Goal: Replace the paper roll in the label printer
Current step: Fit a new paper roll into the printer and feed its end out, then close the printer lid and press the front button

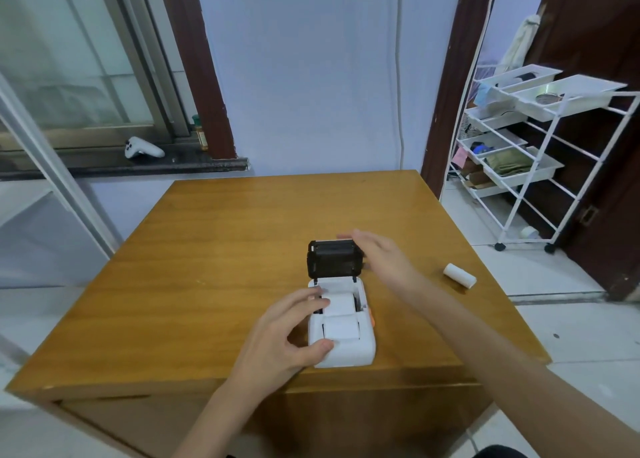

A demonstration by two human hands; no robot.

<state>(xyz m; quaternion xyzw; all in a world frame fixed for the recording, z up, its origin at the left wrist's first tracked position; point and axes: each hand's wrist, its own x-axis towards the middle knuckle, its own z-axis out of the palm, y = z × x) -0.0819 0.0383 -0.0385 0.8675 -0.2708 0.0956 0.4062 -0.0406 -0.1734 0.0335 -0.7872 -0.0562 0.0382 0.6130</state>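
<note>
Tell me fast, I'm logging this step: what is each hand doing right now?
Left hand: open, fingers steadying the label printer, not gripping.
Right hand: open, by the raised black lid; contact cannot be told.

You have one white label printer (341, 333) on one wooden table (214, 249), its single black lid (335, 258) raised. Two paper rolls are in view: one seated in the printer (341, 303), one loose on the table (460, 275). Two hands are at the printer, your left hand (280, 340) and your right hand (382, 255). Beyond stand one white game controller (143, 148) and one white wheeled rack (530, 152).
</note>
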